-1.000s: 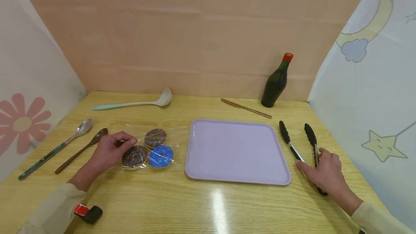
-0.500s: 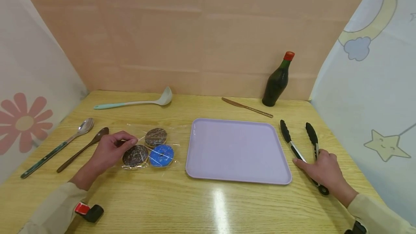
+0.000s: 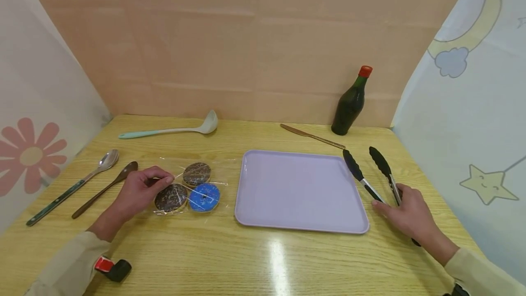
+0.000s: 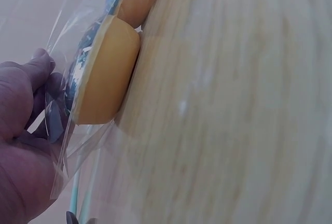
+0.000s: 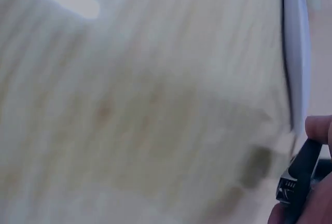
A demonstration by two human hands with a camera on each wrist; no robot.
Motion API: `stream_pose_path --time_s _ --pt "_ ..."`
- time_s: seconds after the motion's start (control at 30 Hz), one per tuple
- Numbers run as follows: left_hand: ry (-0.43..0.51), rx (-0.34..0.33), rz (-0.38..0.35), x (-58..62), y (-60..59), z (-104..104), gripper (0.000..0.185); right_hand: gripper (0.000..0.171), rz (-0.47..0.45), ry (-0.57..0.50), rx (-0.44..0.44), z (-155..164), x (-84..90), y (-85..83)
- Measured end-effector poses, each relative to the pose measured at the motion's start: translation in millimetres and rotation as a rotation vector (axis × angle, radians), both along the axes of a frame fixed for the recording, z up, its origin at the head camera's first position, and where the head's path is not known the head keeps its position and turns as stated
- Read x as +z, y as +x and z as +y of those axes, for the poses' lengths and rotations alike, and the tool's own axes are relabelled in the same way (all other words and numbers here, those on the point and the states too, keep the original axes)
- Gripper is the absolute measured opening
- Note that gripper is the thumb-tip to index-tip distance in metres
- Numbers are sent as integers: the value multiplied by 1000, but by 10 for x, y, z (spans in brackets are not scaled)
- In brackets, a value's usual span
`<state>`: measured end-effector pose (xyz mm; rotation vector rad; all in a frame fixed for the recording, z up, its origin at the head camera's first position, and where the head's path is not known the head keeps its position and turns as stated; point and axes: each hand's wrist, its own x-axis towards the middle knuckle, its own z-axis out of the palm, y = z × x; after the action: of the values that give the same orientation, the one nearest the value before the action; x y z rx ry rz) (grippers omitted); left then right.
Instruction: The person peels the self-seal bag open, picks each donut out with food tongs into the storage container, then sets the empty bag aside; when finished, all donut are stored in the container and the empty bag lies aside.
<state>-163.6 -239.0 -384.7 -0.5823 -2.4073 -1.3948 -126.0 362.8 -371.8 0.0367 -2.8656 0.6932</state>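
My left hand (image 3: 141,189) pinches the edge of a clear plastic bag (image 3: 193,182) that lies on the wooden table and holds three donuts: two chocolate ones (image 3: 170,197) and a blue one (image 3: 203,196). In the left wrist view the fingers (image 4: 31,86) grip the bag film (image 4: 78,42) beside a donut's tan underside (image 4: 104,76). My right hand (image 3: 404,211) grips black-tipped metal tongs (image 3: 371,170), raised and angled toward the right edge of the lilac tray (image 3: 297,191). The right wrist view shows a finger (image 5: 319,128) on the tongs' black arm (image 5: 301,175).
A dark bottle (image 3: 349,104) with a red cap stands at the back right, a brass knife (image 3: 310,136) beside it. A pale ladle (image 3: 172,129) lies at the back left. A steel spoon (image 3: 74,186) and a brown spoon (image 3: 104,188) lie left. A black-and-red clip (image 3: 113,268) sits near the front edge.
My right hand has closed round the tongs and lifted them, swinging their tips left toward the tray's corner. The left hand and the bag have stayed put.
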Motion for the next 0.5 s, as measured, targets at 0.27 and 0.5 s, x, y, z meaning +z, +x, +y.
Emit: stream_pose_path --time_s 0.27,0.5 --pt "-18 -5 12 225 139 117 10 76 90 44 206 -467 176 67" --pt "-49 3 13 220 121 120 7 68 114 -11 430 -861 206 72"
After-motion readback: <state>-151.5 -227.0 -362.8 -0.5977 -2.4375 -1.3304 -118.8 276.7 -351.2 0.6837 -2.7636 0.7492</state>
